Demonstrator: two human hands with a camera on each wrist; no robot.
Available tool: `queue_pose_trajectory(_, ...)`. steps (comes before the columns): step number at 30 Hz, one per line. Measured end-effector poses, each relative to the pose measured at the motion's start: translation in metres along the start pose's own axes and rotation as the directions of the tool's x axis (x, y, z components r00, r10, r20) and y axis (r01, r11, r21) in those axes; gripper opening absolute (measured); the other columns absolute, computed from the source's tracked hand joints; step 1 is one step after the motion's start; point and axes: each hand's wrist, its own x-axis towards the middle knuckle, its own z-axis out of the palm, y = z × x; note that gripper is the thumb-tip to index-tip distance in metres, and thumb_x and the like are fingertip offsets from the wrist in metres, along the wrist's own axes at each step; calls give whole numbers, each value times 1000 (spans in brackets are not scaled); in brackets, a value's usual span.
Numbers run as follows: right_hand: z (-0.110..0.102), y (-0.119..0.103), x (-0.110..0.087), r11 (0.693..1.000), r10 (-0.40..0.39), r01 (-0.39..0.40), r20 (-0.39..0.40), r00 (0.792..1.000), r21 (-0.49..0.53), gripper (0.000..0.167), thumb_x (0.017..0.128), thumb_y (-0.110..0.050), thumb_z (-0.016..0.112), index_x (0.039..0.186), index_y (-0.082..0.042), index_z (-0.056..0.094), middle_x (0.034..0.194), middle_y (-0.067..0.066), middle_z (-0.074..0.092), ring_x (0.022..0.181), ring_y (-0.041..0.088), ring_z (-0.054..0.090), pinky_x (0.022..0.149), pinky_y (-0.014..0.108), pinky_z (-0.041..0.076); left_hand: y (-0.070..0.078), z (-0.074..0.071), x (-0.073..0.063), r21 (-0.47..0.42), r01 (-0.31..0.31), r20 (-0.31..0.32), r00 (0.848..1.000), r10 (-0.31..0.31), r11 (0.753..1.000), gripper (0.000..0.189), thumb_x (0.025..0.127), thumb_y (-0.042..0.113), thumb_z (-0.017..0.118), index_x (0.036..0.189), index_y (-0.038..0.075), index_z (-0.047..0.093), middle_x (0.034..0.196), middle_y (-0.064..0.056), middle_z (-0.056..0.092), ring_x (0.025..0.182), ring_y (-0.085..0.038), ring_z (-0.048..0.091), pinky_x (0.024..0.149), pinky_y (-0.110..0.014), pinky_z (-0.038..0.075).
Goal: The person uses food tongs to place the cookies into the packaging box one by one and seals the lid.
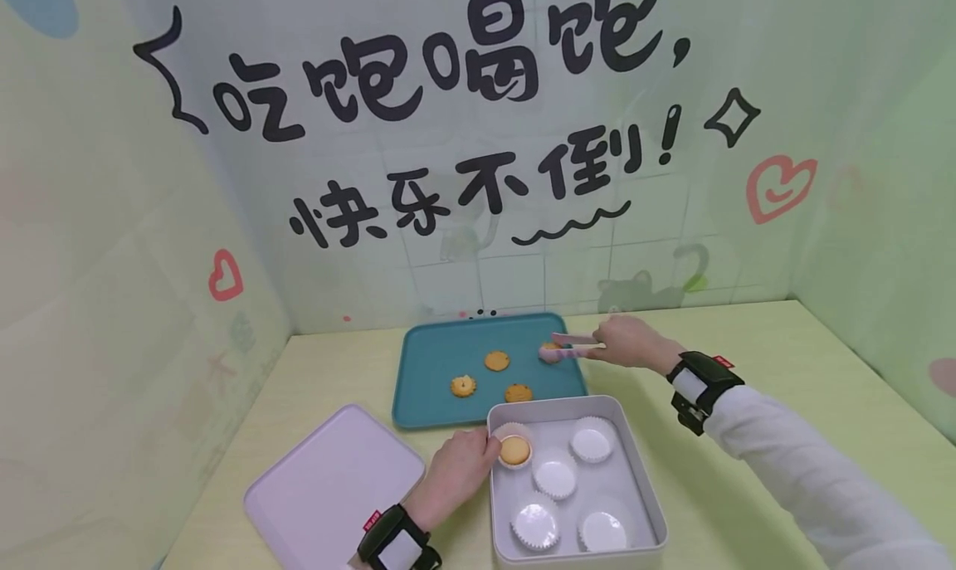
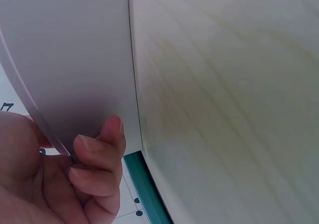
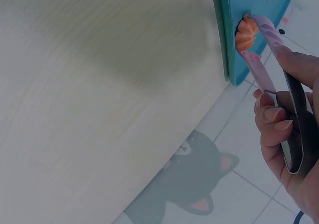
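Observation:
My right hand (image 1: pixel 633 341) grips a pair of metal tongs (image 3: pixel 298 104) with pink tips. At the right side of the blue tray (image 1: pixel 441 354), the tips stand on either side of a cookie (image 3: pixel 246 33). On the tray's left and middle lie a round cookie (image 1: pixel 496 361) and several others. My left hand (image 1: pixel 457 470) holds the white box (image 1: pixel 651 504) by its left wall, thumb over the rim and fingers against the outside. Inside the box are several white paper cups (image 1: pixel 555 475); the one near my left thumb holds a cookie (image 1: pixel 514 450).
A lilac tray or lid (image 1: pixel 332 487) lies on the table at the left, beside my left forearm. The blue tray's front edge runs just behind the box. A printed wall (image 1: pixel 463 271) rises behind the table (image 1: pixel 754 362), with side walls at left and right.

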Motion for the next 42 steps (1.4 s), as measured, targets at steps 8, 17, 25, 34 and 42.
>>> queue_pose_trajectory(8,-2,3,-11,999,0,3,-44,999,53,28,85,-34,60,78,-8,68,45,-6,32,42,10,33,44,28,31,2,1,0,-10,4,13,1000,-4,1000,25,91,18,43,69,10,48,53,2,31,47,-13,37,40,-29,27)
queue_pose_trajectory(17,-36,-17,-55,993,-114,111,-125,986,-35,25,82,-25,66,69,-11,49,53,-6,31,47,7,29,46,26,28,4,3,1,2,-7,9,1000,7,1000,24,91,17,43,69,9,49,54,0,34,48,-15,39,40,-30,29)
queue_pose_trajectory(25,-53,-44,-111,978,-209,207,-195,958,-33,22,79,-27,69,84,-9,58,61,-14,32,46,-1,30,43,20,30,5,-2,0,-3,27,19,999,-27,1000,23,91,18,42,71,8,50,55,0,36,48,-15,38,41,-29,28)
queue_pose_trajectory(34,-42,-58,-131,976,-208,202,-80,975,-81,23,77,-29,70,79,-10,57,61,-13,37,45,1,32,43,22,32,2,-1,0,-13,23,24,999,-23,1000,23,91,17,42,73,7,51,54,1,34,47,-14,37,41,-28,27)
queue_pose_trajectory(42,-42,-68,-124,980,-159,161,23,987,-121,23,76,-28,71,71,-14,53,58,-10,37,46,5,32,43,24,30,2,0,1,-11,32,33,999,-31,999,23,91,18,42,73,8,51,54,1,33,48,-14,37,42,-28,26)
